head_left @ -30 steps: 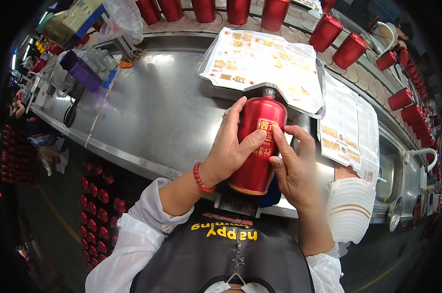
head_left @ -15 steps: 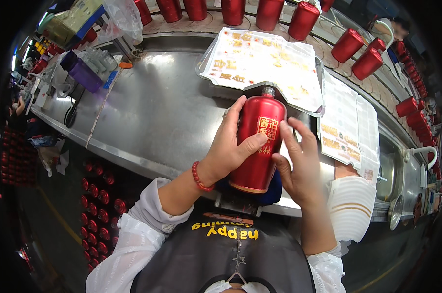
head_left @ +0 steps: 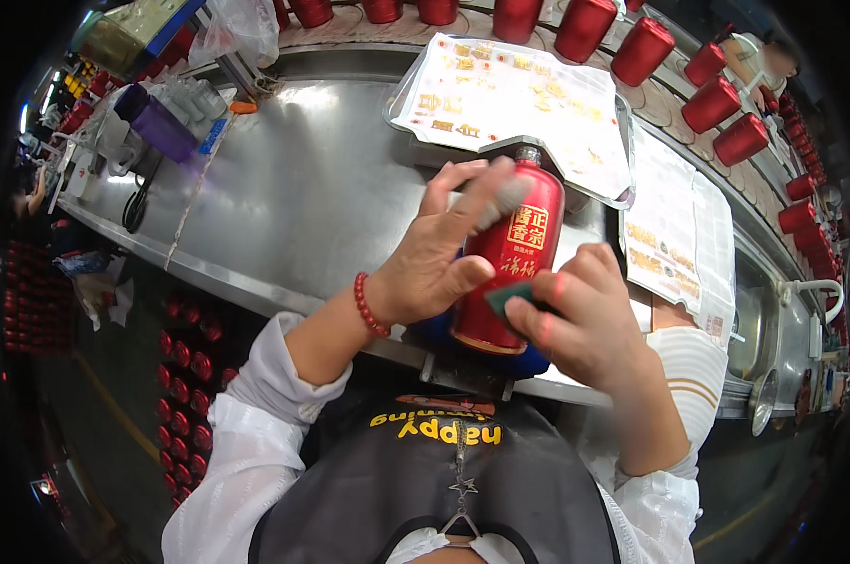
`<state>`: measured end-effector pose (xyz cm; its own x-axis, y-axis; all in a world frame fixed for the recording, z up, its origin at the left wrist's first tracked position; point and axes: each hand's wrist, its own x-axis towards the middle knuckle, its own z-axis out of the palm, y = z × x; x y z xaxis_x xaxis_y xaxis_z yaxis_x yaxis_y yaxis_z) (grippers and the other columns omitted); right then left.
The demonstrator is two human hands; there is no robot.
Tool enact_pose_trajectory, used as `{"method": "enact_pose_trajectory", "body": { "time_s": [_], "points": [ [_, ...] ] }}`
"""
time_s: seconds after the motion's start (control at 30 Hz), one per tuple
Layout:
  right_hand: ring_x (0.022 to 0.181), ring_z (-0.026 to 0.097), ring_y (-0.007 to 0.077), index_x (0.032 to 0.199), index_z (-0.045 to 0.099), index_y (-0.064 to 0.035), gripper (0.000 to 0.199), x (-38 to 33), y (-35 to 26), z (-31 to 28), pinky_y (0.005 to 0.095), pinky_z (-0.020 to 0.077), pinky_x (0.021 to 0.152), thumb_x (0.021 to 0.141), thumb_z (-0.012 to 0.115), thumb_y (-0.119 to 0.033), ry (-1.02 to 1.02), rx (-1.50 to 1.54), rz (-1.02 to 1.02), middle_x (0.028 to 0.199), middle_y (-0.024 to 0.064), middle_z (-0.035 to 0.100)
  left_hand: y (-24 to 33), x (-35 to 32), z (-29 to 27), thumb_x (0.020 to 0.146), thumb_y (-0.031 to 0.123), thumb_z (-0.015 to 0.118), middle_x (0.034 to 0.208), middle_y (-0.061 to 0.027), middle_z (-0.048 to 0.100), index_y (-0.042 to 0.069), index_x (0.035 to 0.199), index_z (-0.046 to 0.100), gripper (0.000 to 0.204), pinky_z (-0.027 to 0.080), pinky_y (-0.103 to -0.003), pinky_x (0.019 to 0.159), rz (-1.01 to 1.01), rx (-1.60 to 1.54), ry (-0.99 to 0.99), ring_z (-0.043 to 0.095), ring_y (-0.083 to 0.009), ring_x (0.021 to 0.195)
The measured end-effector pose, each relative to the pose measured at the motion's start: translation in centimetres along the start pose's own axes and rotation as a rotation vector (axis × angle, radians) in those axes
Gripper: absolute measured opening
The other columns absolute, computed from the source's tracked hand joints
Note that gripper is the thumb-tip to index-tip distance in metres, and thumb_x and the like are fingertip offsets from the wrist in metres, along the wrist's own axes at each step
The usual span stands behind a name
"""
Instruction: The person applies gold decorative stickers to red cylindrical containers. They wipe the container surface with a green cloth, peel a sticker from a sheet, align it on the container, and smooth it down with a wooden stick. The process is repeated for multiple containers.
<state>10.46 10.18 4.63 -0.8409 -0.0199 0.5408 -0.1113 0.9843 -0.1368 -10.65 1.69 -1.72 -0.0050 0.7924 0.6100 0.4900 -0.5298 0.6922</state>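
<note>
A red bottle (head_left: 505, 273) with gold print on its front and a bare silvery neck lies tilted before me, its neck pointing away. My left hand (head_left: 439, 244) is at the bottle's left side, fingers spread over its upper part and thumb over the front. A pale, blurred thing (head_left: 507, 199) shows at those fingertips; its kind cannot be made out. My right hand (head_left: 584, 315) is closed on a dark green flat piece (head_left: 511, 299), held against the lower front of the bottle. Something blue (head_left: 530, 363) is partly visible beneath the bottle.
Sheets of gold labels (head_left: 514, 89) lie on a tray beyond the bottle, with more label sheets (head_left: 669, 235) to the right. Red bottles (head_left: 643, 52) stand along a curved conveyor. A purple bottle (head_left: 157, 124) is at left on the metal table (head_left: 284, 188). A sink (head_left: 754, 329) is at right.
My left fingers have lifted from the bottle's side and moved over its upper front. My right hand, earlier open with nothing showing in it, now grips the green piece. The conveyor bottles have shifted.
</note>
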Motion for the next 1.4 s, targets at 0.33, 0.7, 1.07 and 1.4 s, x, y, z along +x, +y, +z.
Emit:
{"method": "enact_pose_trajectory", "body": {
  "time_s": [0.33,0.7,1.07,1.4],
  "points": [
    [0.065,0.057,0.0129,0.091,0.065,-0.0020,0.016,0.9,3.0,-1.1,0.0269,0.0442,0.059,0.088,0.072,-0.016,0.048,0.377,0.557,0.072,0.0056,0.060,3.2,-5.4,0.5,0.095,0.055,0.056,0.127,-0.0028,0.065,0.012,0.139,0.058,0.062,0.006,-0.056,0.122,0.126,0.321,-0.110,0.043,-0.0266,0.132],
    [0.073,0.061,0.0236,0.087,0.066,-0.0086,0.014,4.5,6.0,0.5,0.0378,0.0447,0.072,0.081,0.073,-0.019,0.135,-0.152,0.211,0.081,0.0104,0.062,3.9,-6.9,1.9,0.086,0.054,0.070,0.107,-0.0151,0.067,-0.001,0.154,0.032,0.096,0.009,-0.069,0.113,-0.134,0.543,-0.056,0.041,-0.0395,0.134],
    [0.080,0.060,0.0202,0.100,0.075,-0.0138,0.028,-1.7,2.2,0.7,0.0342,0.0441,0.074,0.073,0.080,-0.009,0.192,0.110,0.182,0.086,0.0019,0.062,2.8,-7.8,1.8,0.091,0.061,0.060,0.122,-0.0167,0.064,-0.002,0.153,0.033,0.092,0.011,-0.064,0.116,-0.106,0.431,-0.028,0.037,-0.0411,0.139],
    [0.072,0.066,0.0367,0.087,0.069,-0.0006,0.014,7.6,6.4,-0.8,0.0417,0.0534,0.068,0.082,0.071,-0.013,-0.016,0.149,0.365,0.084,0.0189,0.066,-1.3,-1.0,-0.3,0.104,0.052,0.043,0.131,-0.0180,0.060,-0.002,0.143,0.046,0.067,0.038,-0.042,0.110,-0.245,-0.033,0.081,0.053,-0.0283,0.127]
  ]
}}
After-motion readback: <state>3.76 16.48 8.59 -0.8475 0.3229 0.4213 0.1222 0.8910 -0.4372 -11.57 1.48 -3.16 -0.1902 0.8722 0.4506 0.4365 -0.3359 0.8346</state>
